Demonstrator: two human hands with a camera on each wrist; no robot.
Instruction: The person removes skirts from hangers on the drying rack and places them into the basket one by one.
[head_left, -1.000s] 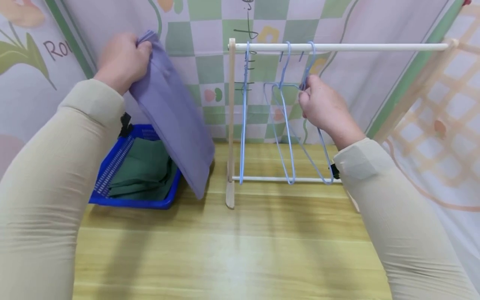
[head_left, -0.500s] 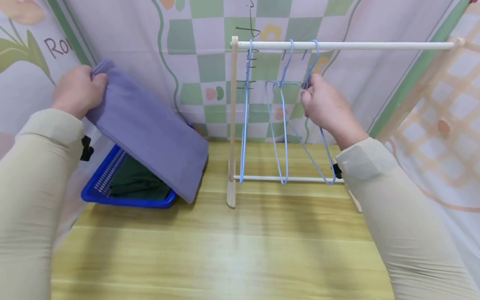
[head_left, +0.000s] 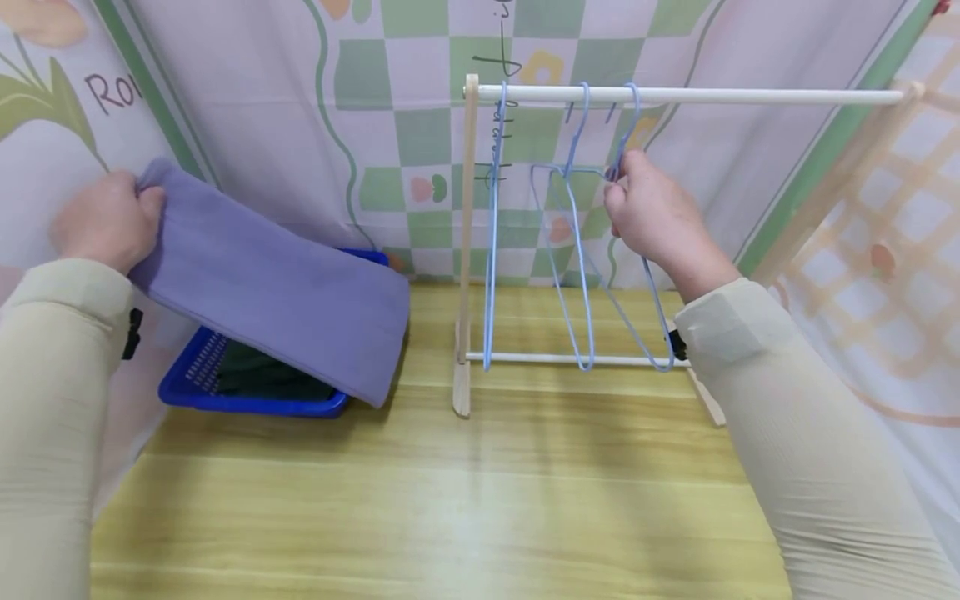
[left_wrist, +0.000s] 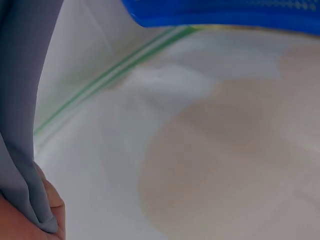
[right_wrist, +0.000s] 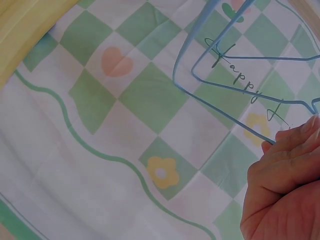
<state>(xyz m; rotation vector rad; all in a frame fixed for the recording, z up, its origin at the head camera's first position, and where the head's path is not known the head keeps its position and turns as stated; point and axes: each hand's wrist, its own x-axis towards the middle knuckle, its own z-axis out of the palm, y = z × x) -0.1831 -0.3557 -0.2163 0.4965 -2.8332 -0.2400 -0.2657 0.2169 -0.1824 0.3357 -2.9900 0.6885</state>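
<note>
In the head view my left hand [head_left: 108,221] pinches one end of a folded purple cloth [head_left: 277,292]. The cloth slants down to the right across the blue basket [head_left: 255,406], hiding much of it. Dark green folded fabric [head_left: 270,375] shows inside the basket under the cloth. My right hand [head_left: 660,212] grips the neck of a blue wire hanger [head_left: 656,308], whose hook is still over the white rail [head_left: 750,96]. In the left wrist view the cloth [left_wrist: 22,100] hangs from the fingers. The right wrist view shows the right hand [right_wrist: 285,190] at the hanger's top.
Another blue hanger [head_left: 577,242] hangs in the middle of the rail, and more blue hanger wire [head_left: 495,233] hangs by the rack's left wooden post [head_left: 467,250]. The rack stands on a wooden table [head_left: 450,492]. A printed curtain [head_left: 277,100] is close behind.
My left hand has moved left and down with the purple cloth, which swung from hanging steeply beside the basket to lying slanted over it. The right hand stays at the hanger.
</note>
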